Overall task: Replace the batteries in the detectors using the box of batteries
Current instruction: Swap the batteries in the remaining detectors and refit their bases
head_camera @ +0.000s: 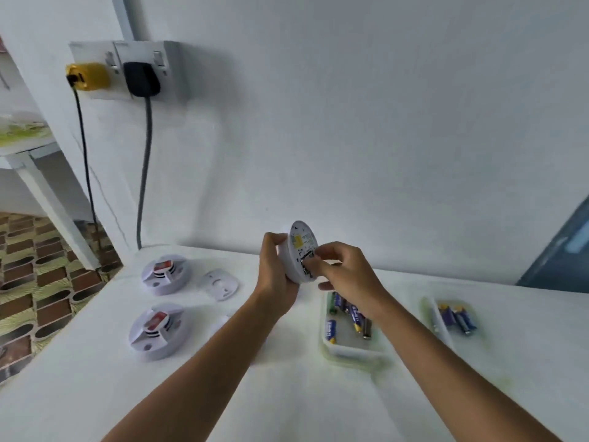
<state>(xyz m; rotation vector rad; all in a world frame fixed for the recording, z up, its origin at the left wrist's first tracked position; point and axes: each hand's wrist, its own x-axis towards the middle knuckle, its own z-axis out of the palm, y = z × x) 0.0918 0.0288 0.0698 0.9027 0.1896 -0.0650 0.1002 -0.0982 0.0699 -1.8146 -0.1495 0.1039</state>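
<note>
White round plastic detector (299,250) held above the table, gripped by your left hand (274,272); right hand (338,266) pinches at its battery bay. Swap underway; next, seat cells from the clear battery box (350,349).

1. Three round white detectors: one raised detector (301,250) above the table, and two lying on the table at the left, a far detector (165,274) and a near detector (159,330).
2. One loose white cover plate (220,283) on the table beside the far detector.
3. Two clear trays: the left tray (345,354) and the right tray (438,327).
4. About five batteries (355,315) in the left tray, partly hidden by an arm, so the count is not sure.
5. Two blue batteries (457,317) in the right tray.
6. Two hands: the left hand (275,269) and the right hand (342,266).
7. Two wall plugs, one yellow plug (89,76) and one black plug (140,79).
</note>
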